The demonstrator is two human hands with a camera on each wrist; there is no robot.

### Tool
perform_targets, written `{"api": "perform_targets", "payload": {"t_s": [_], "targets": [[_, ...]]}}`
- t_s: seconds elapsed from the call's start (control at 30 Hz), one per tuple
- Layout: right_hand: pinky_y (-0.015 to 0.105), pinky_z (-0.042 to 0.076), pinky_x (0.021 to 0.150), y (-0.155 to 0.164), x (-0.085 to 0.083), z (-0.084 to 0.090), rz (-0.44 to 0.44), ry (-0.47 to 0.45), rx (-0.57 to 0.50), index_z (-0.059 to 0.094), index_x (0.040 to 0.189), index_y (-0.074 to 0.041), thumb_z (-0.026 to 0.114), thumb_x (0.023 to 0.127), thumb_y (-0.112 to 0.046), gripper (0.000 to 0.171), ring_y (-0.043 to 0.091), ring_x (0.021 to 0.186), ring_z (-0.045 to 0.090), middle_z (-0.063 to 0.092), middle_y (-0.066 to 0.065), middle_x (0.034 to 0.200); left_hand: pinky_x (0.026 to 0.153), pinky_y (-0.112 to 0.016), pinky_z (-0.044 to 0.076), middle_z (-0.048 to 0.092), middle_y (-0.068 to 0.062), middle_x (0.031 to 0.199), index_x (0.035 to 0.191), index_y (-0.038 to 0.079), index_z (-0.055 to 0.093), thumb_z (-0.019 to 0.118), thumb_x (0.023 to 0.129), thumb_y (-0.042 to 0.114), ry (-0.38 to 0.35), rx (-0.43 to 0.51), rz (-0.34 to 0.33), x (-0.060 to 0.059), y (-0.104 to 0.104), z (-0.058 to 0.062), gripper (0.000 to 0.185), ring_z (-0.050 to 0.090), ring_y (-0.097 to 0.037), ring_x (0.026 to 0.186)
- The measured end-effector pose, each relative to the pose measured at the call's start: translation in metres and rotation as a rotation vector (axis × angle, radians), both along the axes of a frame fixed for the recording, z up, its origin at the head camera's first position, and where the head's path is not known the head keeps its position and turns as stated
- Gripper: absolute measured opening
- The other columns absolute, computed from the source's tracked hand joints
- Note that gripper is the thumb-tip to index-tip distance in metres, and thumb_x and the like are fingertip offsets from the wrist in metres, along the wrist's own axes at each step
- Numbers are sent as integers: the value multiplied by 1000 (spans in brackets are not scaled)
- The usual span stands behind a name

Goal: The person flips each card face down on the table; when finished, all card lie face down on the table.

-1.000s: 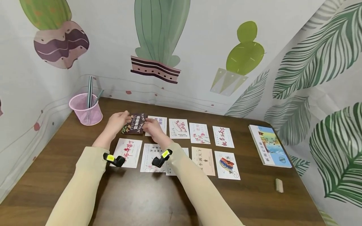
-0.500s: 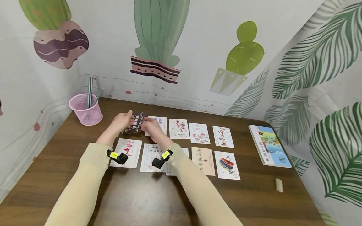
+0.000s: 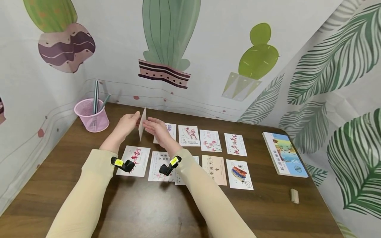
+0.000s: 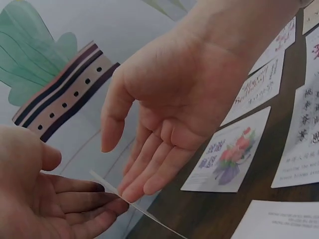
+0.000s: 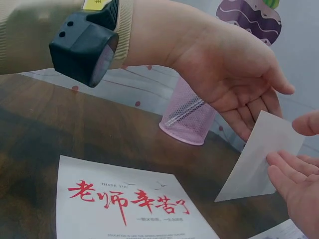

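A postcard (image 3: 143, 123) stands on edge between my two hands, its pale plain side turned to the right. In the right wrist view the white back of this postcard (image 5: 247, 167) shows clearly. My left hand (image 3: 125, 125) is on its left, with extended fingers against the dark face, which is hidden from the head camera. Extended fingers of my right hand (image 3: 159, 131) press the white side. Both thumbs stay off the card in the left wrist view. Below lies a white card with red writing (image 3: 135, 161); a card with a flower bouquet (image 4: 229, 154) lies right of the held one.
Several more cards lie in two rows, among them a beige card (image 3: 215, 169) and a card with pink flowers (image 3: 210, 140). A pink mesh pen cup (image 3: 91, 115) stands back left. A book (image 3: 284, 154) and an eraser (image 3: 294, 196) lie at right.
The postcard was tilted with its dark printed face visible; it has turned upright, so its pale back now shows nearly edge-on. Both hands have opened out flatter along its two sides.
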State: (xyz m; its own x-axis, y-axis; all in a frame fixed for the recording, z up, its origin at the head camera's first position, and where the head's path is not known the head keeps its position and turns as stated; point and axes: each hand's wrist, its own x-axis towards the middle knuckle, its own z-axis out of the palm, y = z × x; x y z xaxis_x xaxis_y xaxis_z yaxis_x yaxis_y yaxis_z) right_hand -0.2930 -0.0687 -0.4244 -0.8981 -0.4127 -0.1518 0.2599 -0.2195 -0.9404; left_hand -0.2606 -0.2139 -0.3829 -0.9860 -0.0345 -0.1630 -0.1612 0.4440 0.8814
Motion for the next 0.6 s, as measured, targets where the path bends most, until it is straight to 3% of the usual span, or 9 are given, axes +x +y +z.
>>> {"api": "perform_targets", "payload": {"t_s": [0.13, 0.3, 0.43, 0.6], "targets": [[38, 46, 109, 2, 2, 7, 11, 26, -4, 38, 143, 10, 50, 98, -4, 49, 38, 129, 52, 52, 28, 138, 111, -53, 41, 53, -30, 136, 138, -10, 47, 43, 104, 33, 42, -7, 25, 1, -2, 4, 56, 56, -41, 121], [37, 46, 109, 2, 3, 12, 20, 30, 4, 39, 142, 10, 50, 98, -3, 48, 37, 128, 53, 53, 29, 137, 109, -47, 44, 49, -28, 142, 141, -9, 45, 60, 97, 25, 18, 107, 37, -2, -9, 1, 58, 56, -38, 124], [37, 46, 109, 1, 2, 11, 22, 29, 15, 40, 142, 9, 51, 97, -3, 47, 36, 128, 53, 54, 28, 136, 106, -33, 48, 46, -27, 144, 144, -9, 39, 59, 97, 23, -22, 227, 30, -5, -17, -8, 61, 63, -21, 114], [34, 46, 109, 1, 1, 3, 34, 17, 68, 45, 140, 4, 53, 97, -3, 45, 32, 127, 55, 57, 24, 136, 83, -10, 53, 54, -17, 129, 146, -13, 32, 52, 99, 15, -35, 382, 47, -7, -26, -24, 58, 59, 7, 85]]}}
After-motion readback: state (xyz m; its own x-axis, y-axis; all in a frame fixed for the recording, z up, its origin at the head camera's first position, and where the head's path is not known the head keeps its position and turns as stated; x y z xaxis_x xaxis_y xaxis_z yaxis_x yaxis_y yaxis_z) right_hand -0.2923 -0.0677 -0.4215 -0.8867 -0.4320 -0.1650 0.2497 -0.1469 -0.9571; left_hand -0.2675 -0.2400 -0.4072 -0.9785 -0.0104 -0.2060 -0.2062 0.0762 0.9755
